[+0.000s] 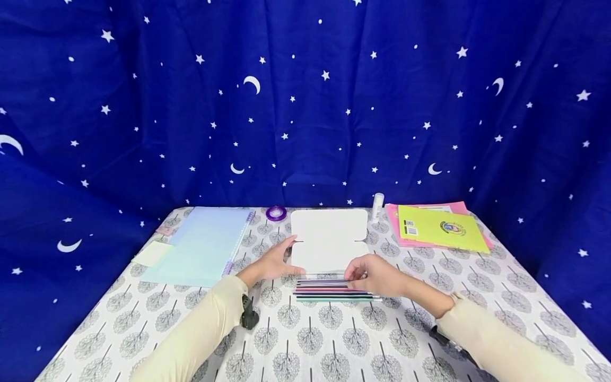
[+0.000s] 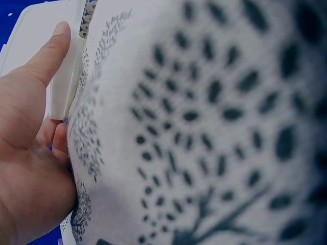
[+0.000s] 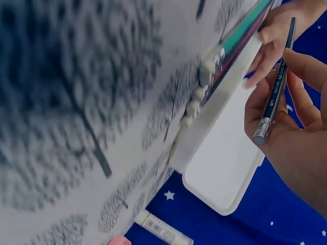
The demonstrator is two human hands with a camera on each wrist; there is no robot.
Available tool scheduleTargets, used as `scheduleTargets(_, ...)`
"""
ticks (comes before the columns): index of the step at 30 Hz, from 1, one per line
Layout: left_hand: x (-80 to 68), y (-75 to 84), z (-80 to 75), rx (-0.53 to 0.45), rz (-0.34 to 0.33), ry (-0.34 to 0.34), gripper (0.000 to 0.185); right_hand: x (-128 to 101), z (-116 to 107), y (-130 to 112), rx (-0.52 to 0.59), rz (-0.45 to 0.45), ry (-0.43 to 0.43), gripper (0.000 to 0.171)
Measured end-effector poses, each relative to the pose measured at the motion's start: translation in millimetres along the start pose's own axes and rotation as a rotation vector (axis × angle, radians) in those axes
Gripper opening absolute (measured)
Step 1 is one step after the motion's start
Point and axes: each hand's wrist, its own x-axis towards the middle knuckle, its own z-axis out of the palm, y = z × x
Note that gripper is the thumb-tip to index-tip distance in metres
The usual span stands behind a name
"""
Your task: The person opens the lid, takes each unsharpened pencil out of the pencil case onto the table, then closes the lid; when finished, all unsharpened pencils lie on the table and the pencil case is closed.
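Note:
A white pencil case [image 1: 329,255] stands with its lid [image 1: 329,225] laid back. My left hand [image 1: 274,263] touches the case's left end, thumb and fingers spread and fairly straight; in the left wrist view its thumb [image 2: 48,56] lies along the white wall. My right hand [image 1: 379,276] is over the right end of a row of pencils [image 1: 329,291] lying in front of the case. Between thumb and fingers it pinches a dark pencil [image 3: 276,92] with a silver band and grey end, clearest in the right wrist view.
Left lie a pale blue spiral notebook [image 1: 200,244] and a pale sheet [image 1: 153,253]. Behind the case are a purple tape roll [image 1: 276,213] and a white glue stick [image 1: 377,207]. A yellow booklet [image 1: 441,228] lies on pink folders [image 1: 392,215] at right. A blue starry curtain [image 1: 305,106] hangs behind.

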Motion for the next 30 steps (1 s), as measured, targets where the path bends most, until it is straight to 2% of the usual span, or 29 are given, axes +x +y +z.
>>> scheduleTargets(9, 1.7, 1.3, -0.3, -0.020, 0.006, -0.002, 0.111, -11, 15, -5, 0.040, -0.007, -0.054, 0.007)
scheduleTargets(18, 3.3, -0.3, 0.9, -0.006, 0.003, 0.002, 0.111, -11, 25, -10, 0.006, 0.052, -0.015, 0.013)
scheduleTargets(30, -0.7, -0.3, 1.2, -0.026, 0.006, 0.011, 0.107, -6, 31, -14, -0.095, 0.039, 0.016, 0.018)
